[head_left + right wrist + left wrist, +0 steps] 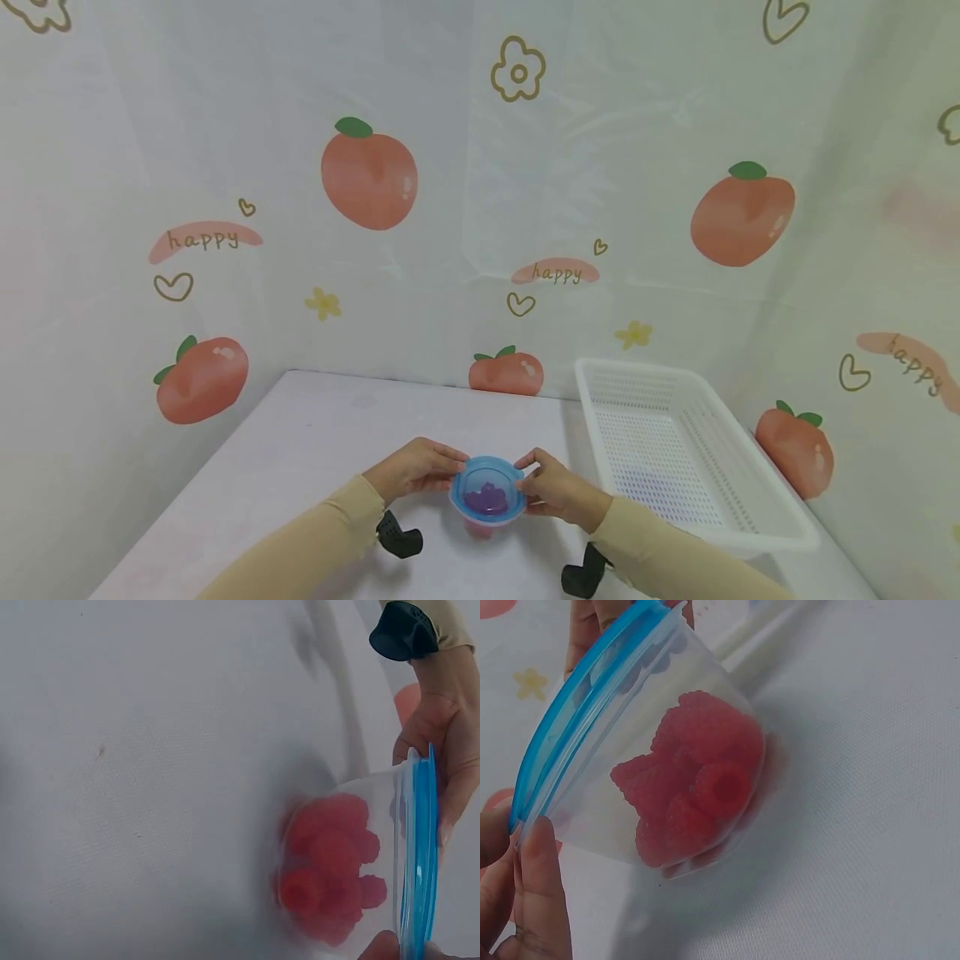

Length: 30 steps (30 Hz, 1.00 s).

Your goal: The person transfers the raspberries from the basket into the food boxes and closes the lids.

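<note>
A clear round food container (pixel 478 527) with a blue lid (pixel 491 490) sits on the table in front of me. Red raspberries (pixel 694 780) fill its lower part, seen through the wall in both wrist views. My left hand (pixel 420 469) grips the left edge of lid and rim; in the left wrist view its fingers (pixel 541 877) pinch that edge. On the opposite side, my right hand (pixel 561 492) holds the lid's edge between thumb and fingers. Along the rim the lid (pixel 426 855) lies over the container, but whether it is fully pressed down I cannot tell.
A white perforated plastic basket (pixel 592 417) stands on the right of the white table (pixel 330 425), close to my right forearm. Behind the table hangs a light curtain (pixel 450 317) with fruit prints. Black wrist devices (pixel 400 537) hang beneath both sleeves.
</note>
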Motion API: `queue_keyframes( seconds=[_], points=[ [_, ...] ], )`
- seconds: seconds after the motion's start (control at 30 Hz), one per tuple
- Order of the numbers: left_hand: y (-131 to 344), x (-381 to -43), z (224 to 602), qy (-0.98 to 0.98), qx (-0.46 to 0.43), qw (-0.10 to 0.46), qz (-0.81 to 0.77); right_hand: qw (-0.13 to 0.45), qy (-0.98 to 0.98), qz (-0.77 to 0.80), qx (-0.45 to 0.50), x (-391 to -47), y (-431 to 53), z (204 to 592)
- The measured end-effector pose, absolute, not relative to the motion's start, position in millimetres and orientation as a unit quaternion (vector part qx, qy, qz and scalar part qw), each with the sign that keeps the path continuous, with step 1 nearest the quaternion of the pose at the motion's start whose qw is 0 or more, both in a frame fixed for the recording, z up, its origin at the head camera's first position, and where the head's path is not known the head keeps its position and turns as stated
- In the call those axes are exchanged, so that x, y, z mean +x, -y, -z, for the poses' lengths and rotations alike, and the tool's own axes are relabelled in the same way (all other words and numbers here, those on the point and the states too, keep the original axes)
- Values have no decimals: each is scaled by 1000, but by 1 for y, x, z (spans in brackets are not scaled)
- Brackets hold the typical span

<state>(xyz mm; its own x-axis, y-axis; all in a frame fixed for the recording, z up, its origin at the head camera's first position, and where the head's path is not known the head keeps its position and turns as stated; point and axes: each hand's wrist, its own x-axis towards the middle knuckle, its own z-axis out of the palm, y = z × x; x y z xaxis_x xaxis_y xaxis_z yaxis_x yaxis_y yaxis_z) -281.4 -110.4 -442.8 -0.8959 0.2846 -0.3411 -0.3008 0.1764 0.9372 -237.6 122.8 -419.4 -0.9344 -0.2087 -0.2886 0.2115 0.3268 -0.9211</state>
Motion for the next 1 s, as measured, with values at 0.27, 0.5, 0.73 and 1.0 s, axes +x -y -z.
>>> queue_keyframes(
  seconds=[0.27,0.5,0.73,1.0],
  points=[
    [110,-281,444,-731,-11,226,-644,170,-793,585,-17,-240,-120,424],
    [110,-281,447,-712,-59,239,-657,170,-793,584,-24,-240,-122,425],
    [108,-280,446,-727,-50,222,-647,169,-797,580,-22,-240,-122,424],
    [113,-273,444,-745,43,200,-635,159,-800,578,-13,-241,-122,427]
  ],
)
